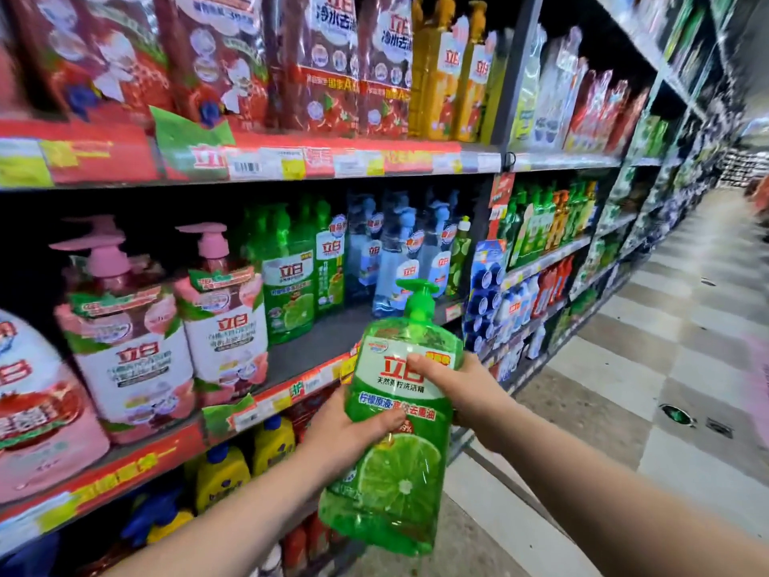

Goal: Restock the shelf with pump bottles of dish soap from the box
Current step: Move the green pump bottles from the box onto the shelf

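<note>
- Leftmost, pink pump bottles (125,326) stand upright on the middle shelf (316,347).
- Next, green lime dish soap bottles (289,293) stand at the rear of that shelf, behind a bare patch.
- Left hand (345,435): fingers curled round the lower left side of the green pump bottle (395,485), thumb across its label.
- Green pump bottle: held in the air, just in front of the shelf edge, pump uppermost, slightly tilted.
- Right hand (466,389): grips the bottle's upper right side, thumb on the label.

left hand (353,428), right hand (460,387) outstretched together, both curled, gripping.
</note>
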`<state>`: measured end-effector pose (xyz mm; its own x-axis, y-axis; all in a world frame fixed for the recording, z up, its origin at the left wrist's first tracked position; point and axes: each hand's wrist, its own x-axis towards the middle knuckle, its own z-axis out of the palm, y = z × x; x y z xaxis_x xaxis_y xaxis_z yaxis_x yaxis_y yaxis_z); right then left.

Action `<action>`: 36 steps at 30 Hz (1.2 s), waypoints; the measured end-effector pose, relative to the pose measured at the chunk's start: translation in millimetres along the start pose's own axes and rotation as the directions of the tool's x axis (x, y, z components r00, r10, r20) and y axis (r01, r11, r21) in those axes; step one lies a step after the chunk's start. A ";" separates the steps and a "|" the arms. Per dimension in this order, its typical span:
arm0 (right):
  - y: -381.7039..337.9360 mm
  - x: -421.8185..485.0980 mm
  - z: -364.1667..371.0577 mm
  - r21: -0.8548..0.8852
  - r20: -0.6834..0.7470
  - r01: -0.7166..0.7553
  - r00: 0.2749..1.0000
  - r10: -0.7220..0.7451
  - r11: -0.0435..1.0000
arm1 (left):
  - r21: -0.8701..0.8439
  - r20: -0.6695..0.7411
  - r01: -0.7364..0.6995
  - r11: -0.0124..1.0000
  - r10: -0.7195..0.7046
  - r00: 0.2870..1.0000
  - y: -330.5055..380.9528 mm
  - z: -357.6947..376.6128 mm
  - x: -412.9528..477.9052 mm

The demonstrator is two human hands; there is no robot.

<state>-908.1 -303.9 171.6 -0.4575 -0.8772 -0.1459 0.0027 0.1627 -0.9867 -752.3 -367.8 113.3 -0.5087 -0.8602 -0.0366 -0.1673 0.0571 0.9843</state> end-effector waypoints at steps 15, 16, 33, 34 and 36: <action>-66.5 227.7 37.0 -0.033 0.415 0.183 0.897 -0.154 0.983 | 0.117 -0.435 0.092 0.989 -0.032 0.900 28.7 -34.2 163.7; -71.5 241.9 36.5 -0.042 0.440 0.207 0.882 -0.168 0.977 | 0.128 -0.459 0.096 0.987 -0.027 0.888 30.7 -33.4 175.4; -62.4 343.5 41.9 -0.055 0.645 0.372 0.722 -0.252 0.926 | 0.218 -0.698 0.235 0.947 -0.017 0.716 9.6 -23.2 258.0; -60.0 344.2 42.1 -0.062 0.635 0.384 0.727 -0.260 0.921 | 0.228 -0.685 0.234 0.945 -0.015 0.728 7.1 -23.3 261.1; -53.4 345.4 43.2 -0.078 0.608 0.405 0.744 -0.279 0.911 | 0.248 -0.670 0.240 0.939 -0.012 0.742 3.1 -24.1 266.3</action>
<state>-1027.9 -635.1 170.7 0.1994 -0.9722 0.1226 -0.2518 -0.1718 -0.9524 -868.0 -608.9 110.8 0.1902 -0.9787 0.0766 -0.4884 -0.0267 0.8722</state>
